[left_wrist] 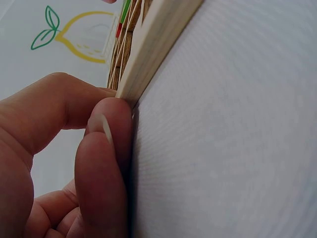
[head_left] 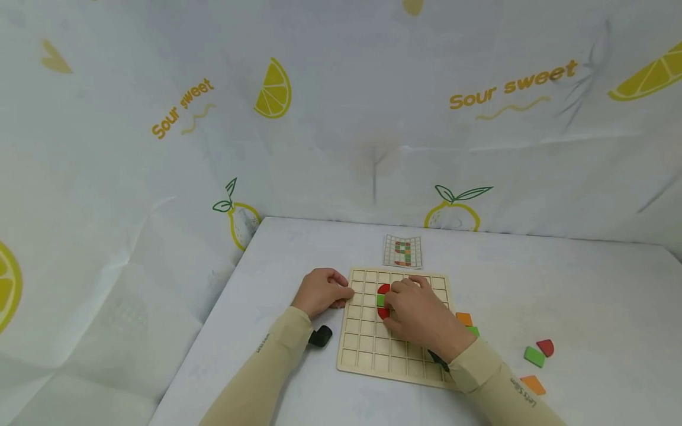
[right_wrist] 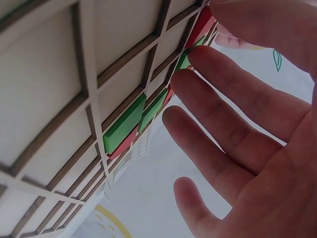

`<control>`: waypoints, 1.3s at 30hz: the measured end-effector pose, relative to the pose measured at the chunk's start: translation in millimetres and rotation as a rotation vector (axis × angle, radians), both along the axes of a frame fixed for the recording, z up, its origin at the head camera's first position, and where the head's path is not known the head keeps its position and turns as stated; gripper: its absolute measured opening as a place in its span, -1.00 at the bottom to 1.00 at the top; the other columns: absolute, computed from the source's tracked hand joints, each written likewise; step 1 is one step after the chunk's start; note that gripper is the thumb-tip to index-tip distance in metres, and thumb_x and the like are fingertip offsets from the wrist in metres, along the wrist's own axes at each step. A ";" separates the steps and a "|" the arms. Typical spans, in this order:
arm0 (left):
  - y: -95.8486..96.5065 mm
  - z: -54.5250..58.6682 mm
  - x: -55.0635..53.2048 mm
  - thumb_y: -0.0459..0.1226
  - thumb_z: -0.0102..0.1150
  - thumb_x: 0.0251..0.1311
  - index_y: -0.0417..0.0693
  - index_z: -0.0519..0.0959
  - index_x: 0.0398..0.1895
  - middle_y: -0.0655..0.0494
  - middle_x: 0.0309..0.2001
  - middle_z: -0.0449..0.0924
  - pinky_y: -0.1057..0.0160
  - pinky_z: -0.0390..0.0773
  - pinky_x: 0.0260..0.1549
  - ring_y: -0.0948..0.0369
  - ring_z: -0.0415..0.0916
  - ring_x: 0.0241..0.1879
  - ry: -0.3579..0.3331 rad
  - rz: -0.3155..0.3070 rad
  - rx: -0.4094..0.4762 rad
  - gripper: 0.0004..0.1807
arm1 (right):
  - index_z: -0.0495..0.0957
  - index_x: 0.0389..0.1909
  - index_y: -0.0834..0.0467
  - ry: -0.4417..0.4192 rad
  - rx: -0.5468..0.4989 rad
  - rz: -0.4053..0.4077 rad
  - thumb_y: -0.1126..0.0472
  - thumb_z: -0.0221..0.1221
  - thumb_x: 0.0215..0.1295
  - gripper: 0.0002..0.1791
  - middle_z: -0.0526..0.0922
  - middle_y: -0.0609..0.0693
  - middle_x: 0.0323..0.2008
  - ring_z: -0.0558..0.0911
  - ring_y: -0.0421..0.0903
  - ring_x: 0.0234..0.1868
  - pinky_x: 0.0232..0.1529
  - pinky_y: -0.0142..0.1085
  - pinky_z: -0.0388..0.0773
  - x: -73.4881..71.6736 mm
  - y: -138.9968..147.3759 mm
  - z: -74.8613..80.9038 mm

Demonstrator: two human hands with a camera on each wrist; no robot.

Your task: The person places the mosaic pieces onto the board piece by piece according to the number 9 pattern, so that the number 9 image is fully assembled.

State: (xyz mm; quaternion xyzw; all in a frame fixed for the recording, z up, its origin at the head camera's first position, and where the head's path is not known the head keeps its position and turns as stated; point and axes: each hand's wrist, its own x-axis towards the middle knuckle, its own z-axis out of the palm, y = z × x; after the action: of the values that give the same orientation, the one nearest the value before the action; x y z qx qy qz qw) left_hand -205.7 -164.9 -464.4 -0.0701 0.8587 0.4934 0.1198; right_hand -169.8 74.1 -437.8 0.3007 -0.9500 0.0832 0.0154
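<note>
A pale wooden grid board (head_left: 367, 359) lies on the table. My left hand (head_left: 322, 291) grips its left edge, with curled fingertips against the rim (left_wrist: 148, 54). Over the board's middle is my right hand (head_left: 421, 310), its fingers fairly straight in the right wrist view. There, the thumb touches a red piece (right_wrist: 200, 26) and the index fingertip meets a green piece (right_wrist: 183, 60). A second red piece (head_left: 383, 289) sits higher in the same column. Beyond the fingertips, two more green pieces (right_wrist: 125, 123) and a red one (right_wrist: 124, 144) lie in cells; my hand hides them from the head view.
Behind the board lies a pattern card (head_left: 402, 251) printed with coloured shapes. Loose pieces are right of the board: orange (head_left: 464, 319), green (head_left: 534, 356), red (head_left: 546, 347), and another orange (head_left: 533, 384). A black object (head_left: 321, 336) is beside my left wrist. A printed cloth (head_left: 341, 148) hangs behind.
</note>
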 end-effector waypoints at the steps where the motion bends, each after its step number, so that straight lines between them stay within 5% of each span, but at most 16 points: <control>1: 1.1 0.0 -0.2 -0.23 0.54 0.18 -0.03 0.70 -0.21 0.09 -0.45 0.76 0.33 0.67 -0.43 0.24 0.70 -0.50 -0.001 -0.002 0.001 -0.80 | 0.74 -0.37 0.01 -0.001 -0.001 -0.002 0.03 0.48 0.30 -0.83 0.63 -0.13 -0.32 0.67 -0.02 -0.03 0.49 0.19 0.37 0.3 1.0 0.1; 19: 4.5 3.9 -1.2 -0.19 0.54 0.19 -0.04 0.71 -0.16 0.09 -0.41 0.77 0.32 0.68 -0.37 0.23 0.71 -0.47 0.002 -0.003 -0.037 -0.76 | 0.79 -0.27 0.02 -0.010 -0.069 -0.049 0.15 0.42 0.27 -0.94 0.68 -0.13 -0.25 0.67 -0.07 -0.06 0.44 0.23 0.39 1.3 34.3 6.1; 30: 1.5 0.5 0.8 -0.22 0.52 0.20 -0.07 0.70 -0.15 0.09 -0.46 0.74 0.33 0.68 -0.38 0.25 0.69 -0.49 0.002 0.000 -0.032 -0.77 | 0.78 -0.24 0.02 -0.027 -0.031 -0.170 0.08 0.49 0.24 -0.85 0.70 -0.16 -0.24 0.69 0.03 0.02 0.35 0.26 0.43 24.1 109.5 6.7; 39: 1.2 -2.3 0.1 -0.22 0.52 0.20 -0.06 0.71 -0.13 0.10 -0.44 0.74 0.34 0.68 -0.37 0.25 0.69 -0.48 0.000 -0.002 -0.048 -0.76 | 0.78 -0.17 0.05 -0.072 0.066 -0.345 0.02 0.60 0.12 -0.68 0.72 -0.08 -0.17 0.65 0.19 0.07 0.34 0.37 0.39 51.3 171.5 -5.3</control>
State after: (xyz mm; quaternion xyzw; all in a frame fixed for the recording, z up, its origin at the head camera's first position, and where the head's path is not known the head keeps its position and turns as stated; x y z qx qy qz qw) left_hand -205.6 -163.7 -466.6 -0.0720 0.8703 0.4727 0.1184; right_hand -118.4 245.7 -443.1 0.1303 -0.9896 0.0587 -0.0144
